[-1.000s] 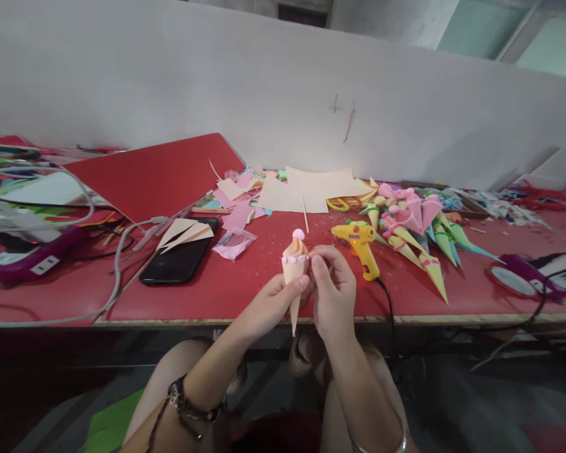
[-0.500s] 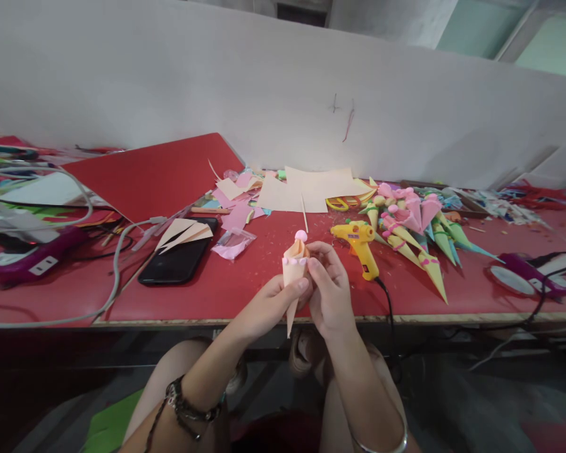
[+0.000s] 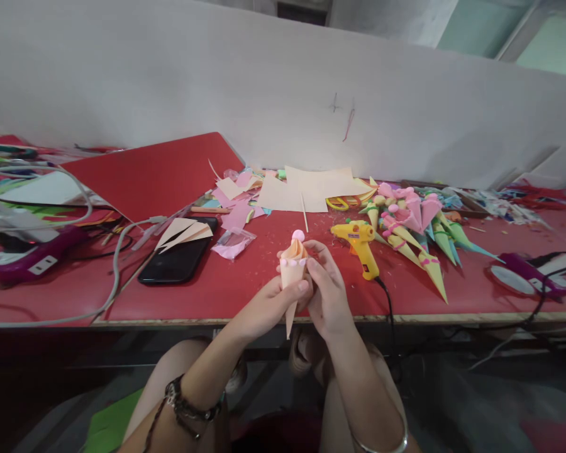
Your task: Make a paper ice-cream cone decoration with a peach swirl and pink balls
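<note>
A peach paper cone (image 3: 292, 274) points downward between my hands, with small pink balls round its rim and a larger pink ball (image 3: 298, 236) on top. My left hand (image 3: 276, 302) grips the cone, its thumb across the front. The fingers of my right hand (image 3: 327, 286) close on the cone's right side near the rim. To the right of my hands lies a yellow glue gun (image 3: 362, 244). Past it is a pile of finished-looking yellow, green and pink cones (image 3: 417, 220).
A black phone (image 3: 172, 267) bears cut peach paper pieces (image 3: 185, 233). Peach sheets (image 3: 306, 187), a thin stick (image 3: 304, 212) and pink scraps (image 3: 236, 217) lie toward the wall. Purple power strips (image 3: 38, 258) with cables stand at the left and right. A red board (image 3: 160, 173) leans at back left.
The cone has shifted very slightly left and turned a little in my hands. Fingertips of my left hand now show behind its left rim.
</note>
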`<state>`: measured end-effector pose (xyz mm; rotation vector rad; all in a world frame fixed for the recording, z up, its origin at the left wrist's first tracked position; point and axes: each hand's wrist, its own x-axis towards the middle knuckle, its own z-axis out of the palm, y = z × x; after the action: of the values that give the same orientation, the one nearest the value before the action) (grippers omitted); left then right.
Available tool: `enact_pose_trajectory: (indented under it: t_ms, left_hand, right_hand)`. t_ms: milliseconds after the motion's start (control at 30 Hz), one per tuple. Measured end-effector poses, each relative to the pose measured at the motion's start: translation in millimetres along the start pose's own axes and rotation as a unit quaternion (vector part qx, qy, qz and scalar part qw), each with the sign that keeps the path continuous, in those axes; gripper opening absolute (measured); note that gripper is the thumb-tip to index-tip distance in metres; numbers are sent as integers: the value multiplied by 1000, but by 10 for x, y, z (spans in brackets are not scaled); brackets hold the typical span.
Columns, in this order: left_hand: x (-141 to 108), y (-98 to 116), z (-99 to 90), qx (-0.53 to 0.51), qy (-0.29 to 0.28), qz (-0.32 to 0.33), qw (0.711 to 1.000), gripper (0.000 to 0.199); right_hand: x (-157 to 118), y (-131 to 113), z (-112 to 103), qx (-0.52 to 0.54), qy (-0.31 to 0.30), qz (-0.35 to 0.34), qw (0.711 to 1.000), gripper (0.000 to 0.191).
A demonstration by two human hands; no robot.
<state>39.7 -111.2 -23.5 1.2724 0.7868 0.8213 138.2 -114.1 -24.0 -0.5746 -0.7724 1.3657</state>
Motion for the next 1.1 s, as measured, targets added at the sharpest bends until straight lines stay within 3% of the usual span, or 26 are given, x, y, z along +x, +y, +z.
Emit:
enact_pose_trajectory:
  t_ms: [233, 367, 600, 767, 900, 1033, 1100]
  left_hand:
    - [-5, 1, -21, 8, -1, -14, 1000, 32]
    - [6, 45, -5, 31, 34, -20, 999, 28]
    - [52, 64, 17, 89, 50, 44, 994, 20]
    - [51, 40, 28, 91, 81, 52, 991, 17]
    - [57, 67, 47, 47, 111, 47, 992, 16]
    - [98, 74, 11, -42, 154, 27, 987, 16]
    - [124, 56, -40, -77, 190, 18, 979, 17]
  right_hand:
    - [1, -2, -2, -13, -15, 11, 1000, 28]
    - [15, 8, -18, -31, -4, -15, 999, 29]
    - [36, 27, -27, -80, 31, -38, 996, 33]
    - [37, 35, -35, -90, 10, -53, 994, 34]
    - [51, 40, -58, -78, -5, -53, 996, 33]
    - [79, 61, -83, -143, 77, -56, 985, 23]
    - [84, 68, -90, -208, 88, -61, 972, 18]
